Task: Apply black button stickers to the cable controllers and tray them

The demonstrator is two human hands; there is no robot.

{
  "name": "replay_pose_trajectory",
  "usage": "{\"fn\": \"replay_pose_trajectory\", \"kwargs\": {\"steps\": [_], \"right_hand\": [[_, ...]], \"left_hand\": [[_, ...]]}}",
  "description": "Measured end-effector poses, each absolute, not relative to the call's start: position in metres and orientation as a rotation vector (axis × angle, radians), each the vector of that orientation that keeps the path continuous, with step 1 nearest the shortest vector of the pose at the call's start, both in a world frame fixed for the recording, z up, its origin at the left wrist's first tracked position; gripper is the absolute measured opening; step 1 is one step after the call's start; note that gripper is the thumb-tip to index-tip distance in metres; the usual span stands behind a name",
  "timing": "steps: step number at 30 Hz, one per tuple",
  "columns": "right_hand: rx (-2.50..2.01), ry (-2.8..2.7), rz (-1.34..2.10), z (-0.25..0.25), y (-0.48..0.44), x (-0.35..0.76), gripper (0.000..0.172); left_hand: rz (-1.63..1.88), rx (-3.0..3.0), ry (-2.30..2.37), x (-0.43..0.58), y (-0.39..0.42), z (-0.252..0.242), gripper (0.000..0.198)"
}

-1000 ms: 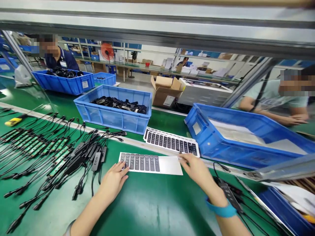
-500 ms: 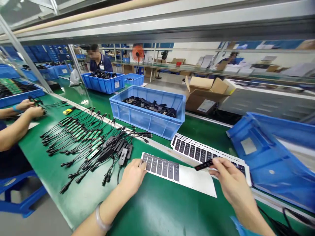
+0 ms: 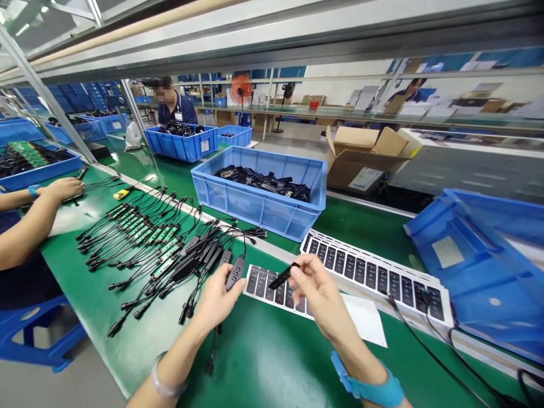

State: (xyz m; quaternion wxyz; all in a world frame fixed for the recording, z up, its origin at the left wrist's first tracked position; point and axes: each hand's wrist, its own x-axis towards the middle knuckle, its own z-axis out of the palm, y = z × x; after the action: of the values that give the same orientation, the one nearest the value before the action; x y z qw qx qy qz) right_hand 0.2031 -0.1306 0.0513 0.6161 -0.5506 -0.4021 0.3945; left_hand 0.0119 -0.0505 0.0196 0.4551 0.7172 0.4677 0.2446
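Note:
My left hand (image 3: 217, 300) grips a small grey inline controller (image 3: 236, 273) with button slots, its cable hanging below. Between the thumb and fingers of my right hand (image 3: 317, 286) is a dark label sticker (image 3: 283, 276), held just right of the controller and apart from it. Under my right hand lies a white sticker sheet (image 3: 369, 323) with dark labels on its left part. Beside my left hand is a pile of black controllers with cables (image 3: 199, 255). Farther left, several green circuit boards with cables (image 3: 140, 226) lie in rows.
A blue bin (image 3: 259, 195) of black casings stands behind the pile. A strip of dark labels (image 3: 374, 275) lies along the bench's rail, near a tilted blue bin (image 3: 480, 266). A co-worker's hands (image 3: 63, 190) work at far left, near a yellow tool (image 3: 122, 193).
My left hand has left the sticker sheet and picked up a controller from the pile. My right hand has carried the label sticker leftward, over the sheet.

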Motion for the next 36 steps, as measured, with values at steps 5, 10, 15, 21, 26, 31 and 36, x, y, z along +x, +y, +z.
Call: {"fn": "replay_pose_trajectory", "kwargs": {"steps": [5,10,15,21,26,31,36], "right_hand": [[-1.291,-0.978,0.997,0.04,-0.126,0.188,0.036],[-1.346,-1.026,1.005,0.031,-0.125,0.189,0.032],[-1.344,-1.024,1.063,0.026,-0.124,0.189,0.032],[-1.333,-0.973,1.108,0.024,-0.123,0.191,0.036],[-1.347,-0.994,1.099,0.023,-0.124,0.191,0.031],[-1.36,-1.01,1.084,0.023,-0.124,0.191,0.029],[-1.382,-1.015,1.064,0.023,-0.125,0.191,0.029]], "left_hand": [[0.542,0.962,0.699,0.032,-0.077,0.014,0.045],[0.482,0.903,0.581,0.038,-0.086,0.018,0.054],[0.458,0.881,0.543,0.039,-0.086,0.017,0.053],[0.444,0.881,0.525,0.039,-0.086,0.016,0.051],[0.437,0.88,0.538,0.039,-0.086,0.017,0.05],[0.437,0.882,0.53,0.039,-0.087,0.015,0.049],[0.437,0.879,0.533,0.039,-0.087,0.013,0.05]]}}
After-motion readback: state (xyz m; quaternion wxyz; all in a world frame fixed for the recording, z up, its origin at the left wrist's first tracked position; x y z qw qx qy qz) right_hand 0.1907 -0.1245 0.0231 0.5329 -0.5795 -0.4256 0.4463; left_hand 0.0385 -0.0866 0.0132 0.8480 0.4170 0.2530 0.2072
